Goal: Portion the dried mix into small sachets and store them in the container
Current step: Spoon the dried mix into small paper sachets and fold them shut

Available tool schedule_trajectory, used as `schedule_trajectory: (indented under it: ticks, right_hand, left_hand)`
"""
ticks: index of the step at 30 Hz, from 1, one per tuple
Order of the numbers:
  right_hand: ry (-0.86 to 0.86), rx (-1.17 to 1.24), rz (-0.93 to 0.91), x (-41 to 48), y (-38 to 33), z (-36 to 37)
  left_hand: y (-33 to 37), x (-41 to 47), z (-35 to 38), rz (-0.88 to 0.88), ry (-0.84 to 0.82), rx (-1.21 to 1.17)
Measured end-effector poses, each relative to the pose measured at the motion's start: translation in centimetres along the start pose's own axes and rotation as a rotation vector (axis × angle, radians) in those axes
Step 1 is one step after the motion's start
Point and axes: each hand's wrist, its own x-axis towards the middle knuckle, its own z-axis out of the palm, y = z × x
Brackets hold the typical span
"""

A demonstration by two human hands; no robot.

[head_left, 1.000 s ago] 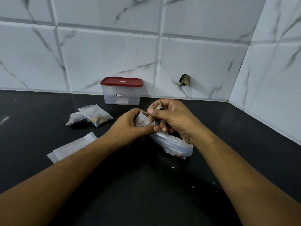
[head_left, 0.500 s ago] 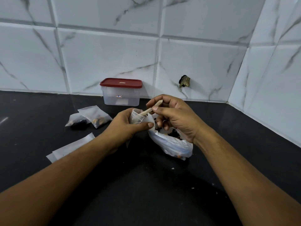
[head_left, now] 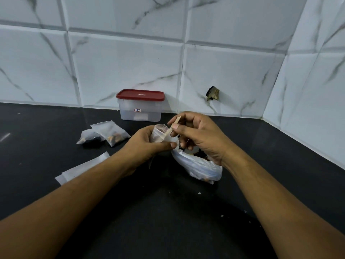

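Note:
My left hand (head_left: 147,144) grips a small translucent sachet (head_left: 158,134) upright, its mouth held wide. My right hand (head_left: 201,137) pinches a thin wooden stick (head_left: 172,127) whose lower end dips into the sachet's mouth. Under my right hand lies the plastic bag of dried mix (head_left: 199,165), dark pieces showing at its open top. Two filled sachets (head_left: 107,136) lie on the black counter to the left. A clear container with a red lid (head_left: 140,105) stands shut against the wall behind.
Flat empty sachets (head_left: 84,168) lie on the counter (head_left: 168,212) beside my left forearm. White marble tiles form the back wall and the right-hand corner wall. A small damaged hole (head_left: 212,93) marks the back tile. A few crumbs dot the counter near my right arm.
My right hand has lifted from the mix bag and brought the stick's tip into the sachet's mouth. The sachet's mouth now shows wider between my left fingers.

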Motion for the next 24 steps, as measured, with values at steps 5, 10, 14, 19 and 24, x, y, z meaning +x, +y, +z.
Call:
schedule_trajectory:
  ticks: [5,10,14,19,24]
  right_hand:
    - [0.178,0.149,-0.022,0.4,-0.2,-0.4]
    - [0.322,0.250,0.035,0.6,-0.1,-1.0]
    - [0.391,0.290,0.097,0.7,0.0,-1.6]
    - [0.462,0.330,0.110,0.9,0.2,-2.5]
    - [0.608,-0.022,0.021,1.2,1.0,-4.3]
  left_hand:
    - [0.2,-0.1,0.2,0.025,0.027,0.020]
    - [0.1,0.1,0.1,0.028,0.049,0.044]
    - [0.1,0.0,0.2,0.039,0.054,0.057]
    - [0.4,-0.2,0.4,0.047,0.060,0.058]
    - [0.3,-0.3,0.6,0.072,0.083,0.121]
